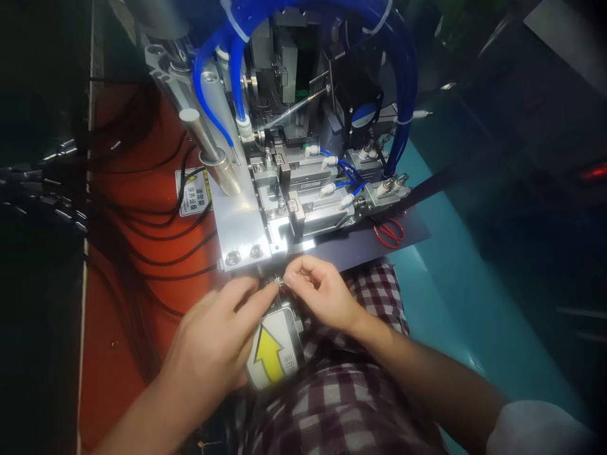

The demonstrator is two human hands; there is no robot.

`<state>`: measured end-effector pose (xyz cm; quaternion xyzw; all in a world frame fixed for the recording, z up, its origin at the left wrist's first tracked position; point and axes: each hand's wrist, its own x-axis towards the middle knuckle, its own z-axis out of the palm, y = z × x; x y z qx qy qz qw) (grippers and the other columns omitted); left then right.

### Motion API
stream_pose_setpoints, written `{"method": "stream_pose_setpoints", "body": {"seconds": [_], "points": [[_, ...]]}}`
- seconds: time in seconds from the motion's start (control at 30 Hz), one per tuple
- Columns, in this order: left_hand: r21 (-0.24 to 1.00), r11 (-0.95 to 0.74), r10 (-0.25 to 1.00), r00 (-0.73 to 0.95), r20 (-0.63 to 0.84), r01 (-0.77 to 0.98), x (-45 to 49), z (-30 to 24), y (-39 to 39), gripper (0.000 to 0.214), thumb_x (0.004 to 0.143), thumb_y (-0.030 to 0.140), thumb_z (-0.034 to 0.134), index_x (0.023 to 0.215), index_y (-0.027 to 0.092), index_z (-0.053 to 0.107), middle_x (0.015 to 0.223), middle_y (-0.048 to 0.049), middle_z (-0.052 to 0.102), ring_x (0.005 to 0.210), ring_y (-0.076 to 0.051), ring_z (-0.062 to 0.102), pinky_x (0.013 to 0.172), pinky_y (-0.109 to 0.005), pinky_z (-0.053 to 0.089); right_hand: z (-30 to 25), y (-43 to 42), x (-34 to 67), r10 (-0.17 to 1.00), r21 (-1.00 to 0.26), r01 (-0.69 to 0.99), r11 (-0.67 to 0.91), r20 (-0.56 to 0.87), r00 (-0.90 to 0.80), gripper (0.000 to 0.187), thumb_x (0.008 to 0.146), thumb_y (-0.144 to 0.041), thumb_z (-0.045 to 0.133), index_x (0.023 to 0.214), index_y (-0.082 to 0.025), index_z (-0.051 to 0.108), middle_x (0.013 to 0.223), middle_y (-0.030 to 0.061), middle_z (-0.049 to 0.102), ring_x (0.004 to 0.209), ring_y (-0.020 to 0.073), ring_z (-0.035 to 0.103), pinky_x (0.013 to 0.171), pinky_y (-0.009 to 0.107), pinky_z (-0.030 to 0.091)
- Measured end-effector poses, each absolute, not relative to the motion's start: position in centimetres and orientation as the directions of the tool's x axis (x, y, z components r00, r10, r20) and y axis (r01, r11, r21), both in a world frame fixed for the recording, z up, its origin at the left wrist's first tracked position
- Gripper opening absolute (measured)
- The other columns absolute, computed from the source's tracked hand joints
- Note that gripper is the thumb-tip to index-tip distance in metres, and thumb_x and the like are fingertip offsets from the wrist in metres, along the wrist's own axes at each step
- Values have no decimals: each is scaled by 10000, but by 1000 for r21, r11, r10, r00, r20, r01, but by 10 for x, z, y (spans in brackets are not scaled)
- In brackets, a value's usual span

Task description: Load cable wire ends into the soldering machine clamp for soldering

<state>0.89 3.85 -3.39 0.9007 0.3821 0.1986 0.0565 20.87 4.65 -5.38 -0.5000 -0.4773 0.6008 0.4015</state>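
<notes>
Thin coloured wires (281, 284), with red and green showing, sit between my two hands at the front edge of the machine. My left hand (213, 341) comes in from the lower left, thumb and forefinger closed at the wires' left side. From the right, my right hand (325, 294) pinches at their other side, its fingers curled in. What the wires run into is too small to make out. Just above my hands is a bright metal plate (241, 221) with bolts. Below the wires, a white part with a yellow arrow (269, 357) is partly covered by my left hand.
Pneumatic cylinders (322, 212) with blue hoses (405, 76) stand behind my hands. Many black cables (156, 237) hang over the orange surface (109, 322) at left. Red-handled scissors (389, 234) lie at right. Checked cloth (341, 404) covers my lap.
</notes>
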Motion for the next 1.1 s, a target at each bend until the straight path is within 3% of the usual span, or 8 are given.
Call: {"method": "stream_pose_setpoints", "body": {"seconds": [0.2,0.37,0.57,0.8,0.97,1.1], "points": [[262,-693,718,616,322,671,11,-32,39,329,948,60,432,1190,170,627,966,-59,619,790,-170,644,568,-264,459,-52,46,209,954,-970,-22,-242,-234,-189,225,858,-367,637,750,-196,538,654,-34,495,597,108,449,563,251,419],[247,-698,714,623,320,672,11,-32,39,331,938,47,443,1193,157,623,971,-61,610,794,-173,640,577,-269,463,-51,44,207,967,-977,28,-210,-212,-142,163,871,-301,601,763,-192,545,633,-44,458,570,101,410,518,241,356],[271,-670,739,584,335,691,11,-38,36,319,969,76,427,1217,196,588,1014,-50,589,801,-167,618,620,-278,461,-51,44,206,958,-972,-9,-236,-231,-167,168,869,-303,593,756,-189,545,658,-30,492,599,110,447,562,251,403],[254,-686,725,614,312,681,10,-34,38,307,977,94,435,1229,182,587,992,-53,591,795,-164,623,606,-269,448,-55,41,208,993,-980,201,-7,-31,-113,151,907,-255,563,771,-193,548,672,-28,503,613,110,448,580,259,369],[280,-651,756,573,315,705,9,-40,35,311,998,132,411,1238,203,594,1014,-46,578,798,-166,599,646,-277,444,-51,45,208,949,-963,12,-269,-267,-166,186,871,-311,589,741,-185,545,628,-41,481,573,101,437,544,243,385],[342,-630,776,549,310,697,8,-45,33,300,1008,165,424,1247,225,595,1041,-35,571,818,-156,581,696,-268,449,-51,45,205,952,-959,-29,-281,-275,-135,189,851,-313,592,727,-179,547,618,-43,478,563,95,430,530,238,382]]}}
